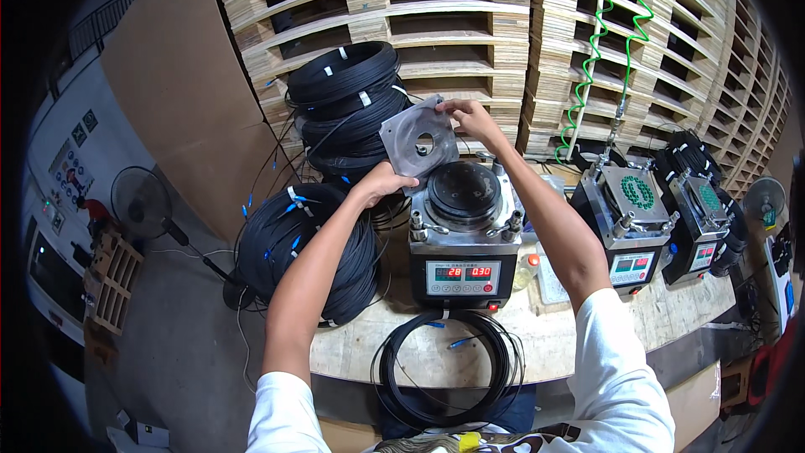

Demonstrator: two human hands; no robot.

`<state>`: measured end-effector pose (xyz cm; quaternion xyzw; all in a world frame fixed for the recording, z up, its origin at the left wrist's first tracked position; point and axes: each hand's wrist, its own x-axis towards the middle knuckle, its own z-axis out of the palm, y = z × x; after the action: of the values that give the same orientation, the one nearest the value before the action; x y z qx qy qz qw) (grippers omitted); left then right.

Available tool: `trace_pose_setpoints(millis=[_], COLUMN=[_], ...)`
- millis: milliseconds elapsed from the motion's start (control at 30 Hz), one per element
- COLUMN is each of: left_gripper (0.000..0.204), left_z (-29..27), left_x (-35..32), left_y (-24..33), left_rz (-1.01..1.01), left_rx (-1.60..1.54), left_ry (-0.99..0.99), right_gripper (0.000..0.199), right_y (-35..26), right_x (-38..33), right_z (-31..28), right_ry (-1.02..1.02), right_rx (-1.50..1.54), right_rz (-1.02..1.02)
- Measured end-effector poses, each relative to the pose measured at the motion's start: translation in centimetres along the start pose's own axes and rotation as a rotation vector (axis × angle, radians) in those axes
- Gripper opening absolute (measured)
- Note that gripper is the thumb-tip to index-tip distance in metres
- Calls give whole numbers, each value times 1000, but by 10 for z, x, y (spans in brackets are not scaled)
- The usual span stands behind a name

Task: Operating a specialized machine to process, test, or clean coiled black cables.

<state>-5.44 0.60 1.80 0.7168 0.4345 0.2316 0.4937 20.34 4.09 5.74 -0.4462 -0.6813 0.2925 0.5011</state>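
Observation:
Both my hands hold a grey square metal plate (417,144) with a round hole in its middle, tilted up above a small black and steel machine (464,231). My left hand (384,179) grips the plate's lower left edge. My right hand (468,117) pinches its upper right corner. Under the plate the machine's round black disc (464,191) lies uncovered, with steel posts at its corners. The machine's front panel shows red digits. A loose coil of thin black cable (444,365) with blue connectors lies on the bench in front of the machine.
Stacks of coiled black cable sit at the left (306,256) and behind (348,96). Two similar machines (631,222) (700,218) stand to the right. Wooden pallets (470,25) form the back wall, with a green coiled hose (599,50). A fan (138,201) stands on the floor at left.

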Motion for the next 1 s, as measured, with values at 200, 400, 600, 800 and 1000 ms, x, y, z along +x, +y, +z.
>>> trace_pose_setpoints(millis=[200,400,600,800,1000], left_gripper=[45,43,34,34,33], left_z=[-4,-6,-12,-16,8], left_x=[3,-2,-17,-34,-24], left_y=[-6,2,18,20,16], left_rz=[-15,-24,-79,-213,-233], left_rx=[-76,-42,-46,64,29], left_ry=[-26,-111,-115,45,63], right_gripper=[38,40,38,29,35], right_y=[0,14,4,42,146], right_x=[-10,-34,-75,-94,-87], right_z=[-5,-55,-196,-332,-418], right_ry=[-7,-81,-34,304,616], right_rx=[32,-172,-219,-312,-376], right_rz=[9,-156,163,389,619])
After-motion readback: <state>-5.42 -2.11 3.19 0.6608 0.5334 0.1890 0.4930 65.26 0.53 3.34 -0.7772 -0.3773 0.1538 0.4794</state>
